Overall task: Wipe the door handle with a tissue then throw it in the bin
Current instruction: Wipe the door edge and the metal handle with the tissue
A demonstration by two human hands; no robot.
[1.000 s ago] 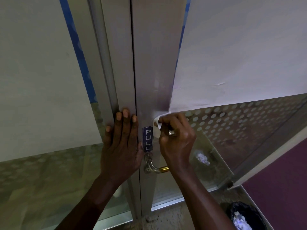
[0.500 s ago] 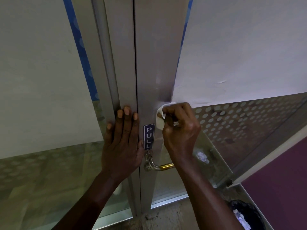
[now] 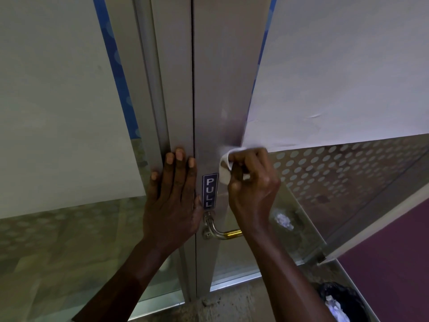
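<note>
My right hand point(image 3: 251, 184) is clenched around a white tissue point(image 3: 224, 168), pressing it against the upper part of the door handle on the grey metal door stile. Only the handle's lower bend point(image 3: 220, 231), silver with a brass section, shows below my wrist. My left hand point(image 3: 173, 198) lies flat with spread fingers on the frame to the left of the blue PULL sign point(image 3: 210, 191). A black-lined bin point(image 3: 343, 303) with crumpled white paper inside sits at the bottom right on the floor.
Glass door panels with white film and dotted frosting stand left and right of the metal stiles point(image 3: 222, 77). A purple wall surface point(image 3: 394, 263) runs along the right. The gritty floor threshold point(image 3: 232, 303) lies below the door.
My right hand with the tissue has slid upward along the handle, baring more of the lower bend. The left hand stays pressed on the frame.
</note>
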